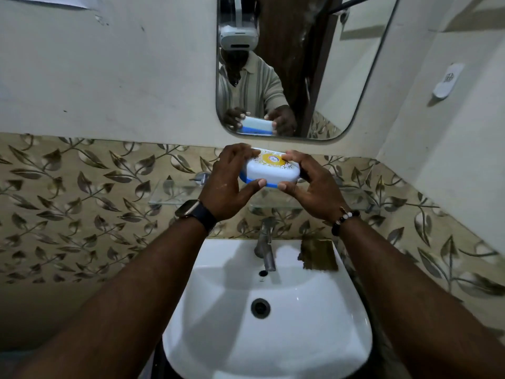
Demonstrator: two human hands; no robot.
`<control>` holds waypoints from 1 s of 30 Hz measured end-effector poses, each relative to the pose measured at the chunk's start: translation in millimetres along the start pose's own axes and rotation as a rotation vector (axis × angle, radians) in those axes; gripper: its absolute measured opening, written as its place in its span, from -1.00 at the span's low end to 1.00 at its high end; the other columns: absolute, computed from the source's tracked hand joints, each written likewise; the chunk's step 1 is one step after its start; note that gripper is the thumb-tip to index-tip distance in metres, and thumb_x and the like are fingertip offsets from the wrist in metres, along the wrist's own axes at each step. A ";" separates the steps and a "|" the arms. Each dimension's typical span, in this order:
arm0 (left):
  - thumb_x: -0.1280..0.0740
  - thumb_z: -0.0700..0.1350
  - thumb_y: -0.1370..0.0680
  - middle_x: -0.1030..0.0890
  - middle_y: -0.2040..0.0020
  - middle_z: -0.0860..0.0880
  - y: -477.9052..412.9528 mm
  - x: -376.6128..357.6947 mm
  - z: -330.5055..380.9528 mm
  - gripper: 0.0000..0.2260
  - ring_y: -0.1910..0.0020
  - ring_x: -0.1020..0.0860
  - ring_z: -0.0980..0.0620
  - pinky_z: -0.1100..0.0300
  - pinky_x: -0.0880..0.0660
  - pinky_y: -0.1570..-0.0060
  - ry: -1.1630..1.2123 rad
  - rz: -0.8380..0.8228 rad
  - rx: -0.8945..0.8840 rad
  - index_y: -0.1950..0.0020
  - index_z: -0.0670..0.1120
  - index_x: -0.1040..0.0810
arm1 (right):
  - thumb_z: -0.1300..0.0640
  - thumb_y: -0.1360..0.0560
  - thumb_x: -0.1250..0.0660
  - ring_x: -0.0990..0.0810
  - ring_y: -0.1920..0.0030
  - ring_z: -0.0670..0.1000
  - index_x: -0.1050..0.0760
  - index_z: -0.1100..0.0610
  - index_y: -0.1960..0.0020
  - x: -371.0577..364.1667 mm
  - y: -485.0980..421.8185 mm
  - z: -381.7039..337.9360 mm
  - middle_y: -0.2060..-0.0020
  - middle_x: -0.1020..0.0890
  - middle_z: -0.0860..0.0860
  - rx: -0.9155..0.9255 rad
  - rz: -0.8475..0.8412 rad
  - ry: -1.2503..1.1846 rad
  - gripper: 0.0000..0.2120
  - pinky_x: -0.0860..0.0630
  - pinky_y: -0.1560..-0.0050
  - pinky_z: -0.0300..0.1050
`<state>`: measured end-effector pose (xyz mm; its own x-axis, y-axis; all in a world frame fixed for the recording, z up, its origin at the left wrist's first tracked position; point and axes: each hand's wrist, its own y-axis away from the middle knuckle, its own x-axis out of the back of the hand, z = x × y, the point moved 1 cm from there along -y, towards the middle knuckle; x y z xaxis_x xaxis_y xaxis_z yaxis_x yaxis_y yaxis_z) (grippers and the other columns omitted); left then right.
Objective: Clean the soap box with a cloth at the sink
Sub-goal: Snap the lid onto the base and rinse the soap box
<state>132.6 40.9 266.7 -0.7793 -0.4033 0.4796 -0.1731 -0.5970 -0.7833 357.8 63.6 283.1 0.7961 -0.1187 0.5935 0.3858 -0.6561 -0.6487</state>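
Soap box (273,169) – white lid with a yellow label, blue base – sits just above the middle of the frame, held in the air between both hands. It is below the mirror (341,77) and in front of the glass shelf (175,190). The left hand (229,181) grips its left end, fingers curled over the top and thumb pressed to the blue edge underneath. The right hand (314,187) clamps the right end in the same way, so the two thumbs nearly meet along the near side. The lid looks closed on the base.

A dark watch (196,212) is on the left wrist and a bead bracelet (345,218) on the right.

Lower in the frame, centre, stands the white sink (273,346), with a metal tap (265,247) at its back rim. What looks like a brown cloth (318,255) lies on the sink's back right corner, well apart from both hands.

Leaf-patterned tiles (82,201) band the wall across the middle of the frame. In the mirror – upper centre – the hands and the box show again, reflected.
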 end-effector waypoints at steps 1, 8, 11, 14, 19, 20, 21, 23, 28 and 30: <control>-0.46 0.01 -0.51 -0.46 -0.30 -0.18 -3.9 -5.8 -1.5 -0.51 -0.31 -0.44 -0.09 0.17 -0.42 -0.30 -0.005 -0.005 0.011 -0.35 -0.18 -0.48 | 0.10 -0.46 -0.53 -0.49 -0.37 0.02 -0.45 0.19 -0.38 0.5 -2.4 6.5 -0.36 -0.51 0.07 -0.010 0.003 0.026 -0.45 -0.51 -0.31 0.11; -0.51 -0.04 -0.48 -0.45 -0.32 -0.20 -17.0 -40.0 -20.6 -0.50 -0.25 -0.48 -0.16 -0.07 -0.52 -0.17 -0.069 -0.085 0.144 -0.34 -0.19 -0.48 | 0.08 -0.47 -0.52 -0.41 -0.45 0.08 -0.43 0.12 -0.42 -6.5 -14.7 49.6 -0.47 -0.42 0.10 -0.120 -0.061 0.139 -0.43 -0.45 -0.39 0.12; -0.51 -0.06 -0.48 -0.44 -0.32 -0.20 -15.9 -52.0 -30.8 -0.50 -0.24 -0.48 -0.18 -0.04 -0.52 -0.17 -0.092 -0.122 0.184 -0.35 -0.19 -0.48 | 0.08 -0.47 -0.51 -0.38 -0.48 0.09 -0.41 0.06 -0.44 -12.7 -16.5 64.9 -0.50 -0.38 0.09 -0.178 -0.100 0.184 -0.42 -0.42 -0.42 0.11; -0.52 -0.04 -0.47 -0.44 -0.34 -0.17 -12.6 -60.7 -42.7 -0.48 -0.25 -0.48 -0.16 0.02 -0.52 -0.17 -0.132 -0.172 0.222 -0.36 -0.15 -0.48 | 0.08 -0.47 -0.51 -0.43 -0.43 0.13 -0.42 0.07 -0.44 -20.4 -12.2 73.9 -0.47 -0.42 0.10 -0.220 -0.129 0.196 -0.42 -0.45 -0.39 0.08; -0.53 -0.01 -0.45 -0.47 -0.33 -0.13 -5.0 -73.6 -57.8 -0.48 -0.21 -0.50 -0.14 0.10 -0.46 -0.14 -0.221 -0.287 0.276 -0.36 -0.09 -0.48 | 0.13 -0.43 -0.54 -0.57 -0.24 0.13 -0.46 0.08 -0.38 -33.7 -0.6 82.4 -0.34 -0.55 0.09 -0.275 -0.156 0.183 -0.45 -0.56 -0.23 0.03; -0.52 0.00 -0.45 -0.48 -0.32 -0.13 -4.5 -74.5 -59.4 -0.48 -0.19 -0.51 -0.14 0.10 -0.46 -0.12 -0.227 -0.294 0.284 -0.35 -0.08 -0.48 | 0.14 -0.44 -0.54 -0.58 -0.24 0.12 -0.46 0.07 -0.37 -35.3 0.3 83.8 -0.34 -0.55 0.09 -0.286 -0.148 0.165 -0.46 -0.56 -0.23 -0.01; -0.52 0.01 -0.45 -0.49 -0.32 -0.12 -4.8 -74.9 -60.2 -0.48 -0.18 -0.51 -0.14 0.10 -0.47 -0.10 -0.231 -0.298 0.290 -0.35 -0.07 -0.48 | 0.14 -0.44 -0.54 -0.57 -0.24 0.11 -0.47 0.06 -0.37 -36.3 0.8 84.9 -0.34 -0.55 0.08 -0.297 -0.139 0.149 -0.46 -0.56 -0.22 -0.06; -0.52 0.02 -0.44 -0.49 -0.31 -0.12 -6.2 -74.7 -61.1 -0.48 -0.15 -0.53 -0.15 0.07 -0.50 -0.09 -0.241 -0.303 0.291 -0.34 -0.06 -0.48 | 0.13 -0.44 -0.53 -0.55 -0.29 0.09 -0.46 0.05 -0.38 -37.5 0.9 87.5 -0.37 -0.53 0.08 -0.315 -0.130 0.137 -0.45 -0.49 -0.23 -0.15; -0.50 0.07 -0.45 -0.48 -0.34 -0.12 -4.5 -72.6 -59.8 -0.45 -0.18 -0.53 -0.16 0.04 -0.52 -0.10 -0.273 -0.331 0.277 -0.38 -0.04 -0.45 | 0.12 -0.45 -0.52 -0.44 -0.42 0.05 -0.36 0.05 -0.50 -38.0 1.5 90.8 -0.48 -0.43 0.05 -0.353 -0.141 0.129 -0.33 -0.39 -0.39 -0.15; -0.48 0.10 -0.47 -0.44 -0.39 -0.11 -2.5 -71.8 -57.9 -0.42 -0.23 -0.51 -0.17 -0.01 -0.54 -0.17 -0.281 -0.350 0.288 -0.44 -0.02 -0.41 | 0.12 -0.46 -0.52 -0.41 -0.45 0.05 -0.31 0.05 -0.53 -36.8 2.3 90.0 -0.49 -0.40 0.04 -0.361 -0.141 0.131 -0.29 -0.40 -0.45 -0.01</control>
<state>154.1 111.5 211.4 -0.5069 -0.2923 0.8109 -0.1904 -0.8795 -0.4361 371.3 133.5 216.9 0.6717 -0.0874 0.7356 0.2797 -0.8896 -0.3611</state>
